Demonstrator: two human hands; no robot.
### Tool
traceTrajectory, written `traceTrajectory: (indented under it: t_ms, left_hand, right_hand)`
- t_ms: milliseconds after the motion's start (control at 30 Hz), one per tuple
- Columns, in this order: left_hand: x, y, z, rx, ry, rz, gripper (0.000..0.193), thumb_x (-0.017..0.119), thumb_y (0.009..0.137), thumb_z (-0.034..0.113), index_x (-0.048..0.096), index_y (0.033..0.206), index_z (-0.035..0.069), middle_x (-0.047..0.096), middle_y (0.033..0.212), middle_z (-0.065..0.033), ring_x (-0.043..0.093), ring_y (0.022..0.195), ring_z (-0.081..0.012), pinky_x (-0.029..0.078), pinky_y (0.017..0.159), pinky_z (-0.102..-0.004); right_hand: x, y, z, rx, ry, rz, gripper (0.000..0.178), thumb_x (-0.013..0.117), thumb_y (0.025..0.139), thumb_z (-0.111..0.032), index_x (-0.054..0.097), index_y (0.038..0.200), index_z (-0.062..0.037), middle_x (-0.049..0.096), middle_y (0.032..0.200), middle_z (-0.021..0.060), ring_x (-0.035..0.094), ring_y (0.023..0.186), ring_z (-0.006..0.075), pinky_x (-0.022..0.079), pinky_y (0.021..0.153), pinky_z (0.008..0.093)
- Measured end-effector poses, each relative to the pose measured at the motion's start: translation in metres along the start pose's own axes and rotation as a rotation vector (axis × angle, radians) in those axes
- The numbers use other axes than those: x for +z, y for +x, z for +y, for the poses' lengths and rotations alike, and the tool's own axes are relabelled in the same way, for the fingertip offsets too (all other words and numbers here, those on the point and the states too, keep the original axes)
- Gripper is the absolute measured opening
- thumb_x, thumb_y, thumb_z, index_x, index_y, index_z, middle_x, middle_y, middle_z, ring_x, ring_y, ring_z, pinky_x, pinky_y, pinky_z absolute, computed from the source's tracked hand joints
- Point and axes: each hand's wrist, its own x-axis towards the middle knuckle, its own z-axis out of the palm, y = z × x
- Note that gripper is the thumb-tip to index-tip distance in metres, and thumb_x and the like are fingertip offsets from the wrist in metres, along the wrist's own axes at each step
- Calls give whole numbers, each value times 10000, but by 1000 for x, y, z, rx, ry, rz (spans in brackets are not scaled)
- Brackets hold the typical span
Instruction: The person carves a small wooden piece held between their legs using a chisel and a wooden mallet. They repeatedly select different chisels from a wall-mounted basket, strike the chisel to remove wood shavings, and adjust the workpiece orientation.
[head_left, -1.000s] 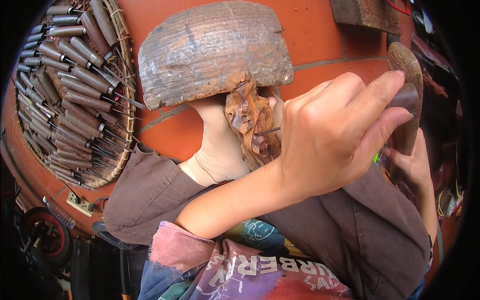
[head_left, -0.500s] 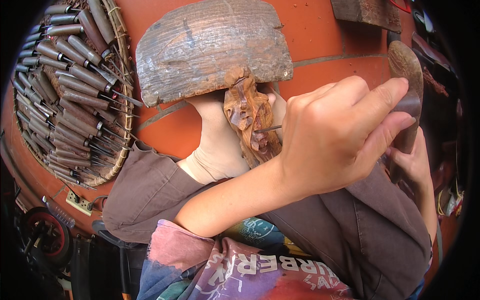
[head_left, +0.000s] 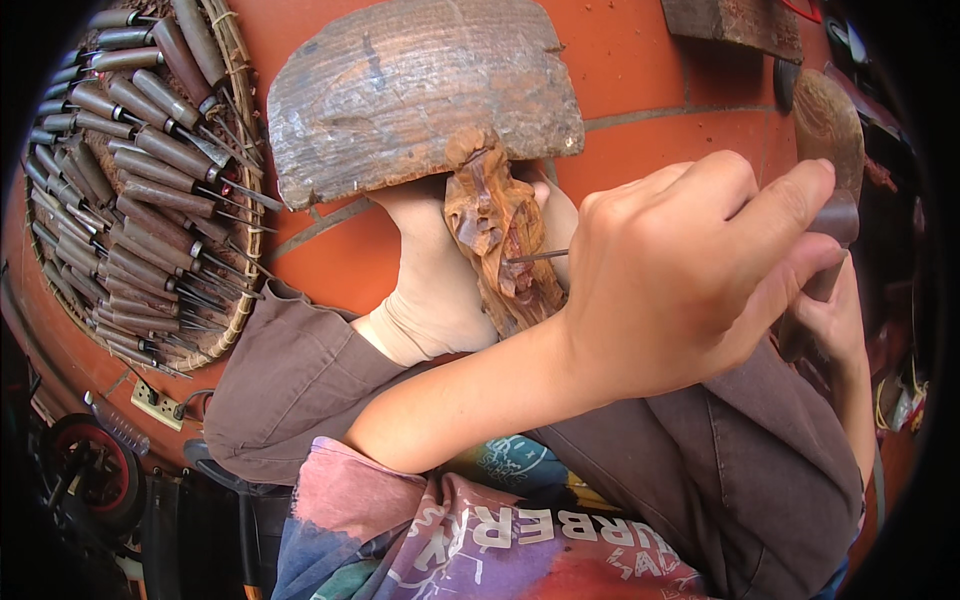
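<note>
A carved brown wooden figure (head_left: 492, 225) lies between my bare feet, its top end leaning on a thick weathered wooden board (head_left: 420, 95). My left hand (head_left: 690, 280) is closed around a carving chisel (head_left: 545, 256). The thin metal shaft points left, its tip touching the middle of the carving. Past my fingers, on the right, the round butt of its handle shows. My right hand (head_left: 838, 315), partly hidden behind the left, grips a wooden mallet (head_left: 830, 120). The mallet stands beside the chisel's butt; whether they touch I cannot tell.
At the left, a round woven basket (head_left: 245, 300) holds many wooden-handled carving tools (head_left: 165, 200). Another wooden block (head_left: 735, 28) rests on the orange tiled floor (head_left: 640, 65) at the far right. A power strip (head_left: 158, 405) with a cord lies lower left, near a wheel (head_left: 95, 470).
My left hand has shifted a little to the right with the chisel, whose tip remains at the carving. The mallet has also moved slightly right and away from me.
</note>
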Motion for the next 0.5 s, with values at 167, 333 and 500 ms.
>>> traceTrajectory:
  t_ms: [167, 333, 500]
  left_hand:
    - [-1, -1, -2, -28, 18, -11, 364, 782, 769, 254, 691, 1081, 91, 510, 663, -51, 566, 529, -240, 439, 448, -350]
    - [-3, -1, -4, -25, 51, -9, 358, 780, 774, 255, 692, 1083, 97, 508, 656, -50, 560, 518, -238, 434, 444, -349]
    - [-1, -1, -6, -29, 65, -23, 311, 767, 797, 262, 687, 1056, 108, 508, 641, -52, 560, 508, -245, 427, 430, -356]
  right_hand:
    - [-4, 6, 11, -105, -84, -9, 223, 666, 779, -90, 609, 983, -20, 608, 794, 34, 571, 620, 106, 448, 515, 268]
    - [1, 5, 12, -64, -77, 56, 207, 630, 773, -69, 600, 969, -10, 586, 785, 23, 555, 672, 112, 458, 581, 286]
    - [-6, 5, 10, -31, -78, 10, 174, 625, 753, -53, 595, 920, -18, 578, 765, 18, 554, 688, 106, 456, 603, 278]
